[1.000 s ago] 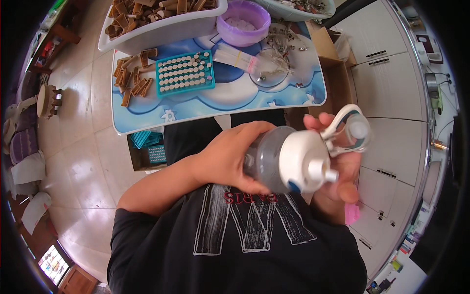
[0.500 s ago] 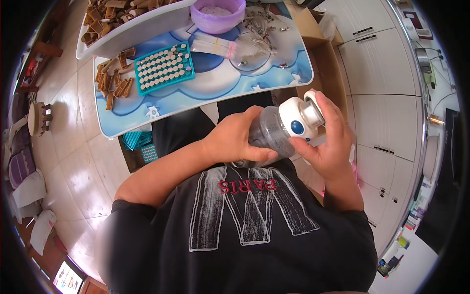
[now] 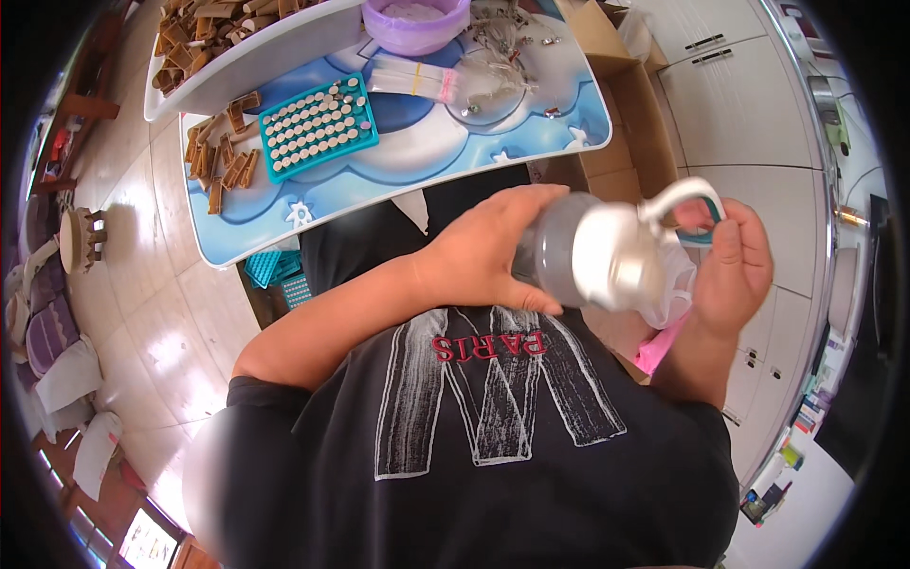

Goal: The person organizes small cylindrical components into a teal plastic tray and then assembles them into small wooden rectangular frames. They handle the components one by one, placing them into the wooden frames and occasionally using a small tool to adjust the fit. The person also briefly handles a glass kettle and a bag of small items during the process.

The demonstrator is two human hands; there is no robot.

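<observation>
A clear water bottle with a white lid is held above my lap, tilted so its top points right. My left hand wraps around its body, thumb on the near side. From the lid a white carrying loop with a teal inner side sticks up and out to the right. My right hand pinches the far end of this loop between thumb and fingers. The lid is smeared by motion, so its details cannot be made out.
On the blue cloud-patterned table stand a teal tray of small round pieces, loose brown pieces, clear plastic bags and a purple-lined bowl. A white bin holds more brown pieces. Cardboard boxes stand right of the table.
My right hand has moved right from the lid's metal-looking top and now holds the loop, which stands out from the lid. The bottle has shifted right with my left hand around it.
</observation>
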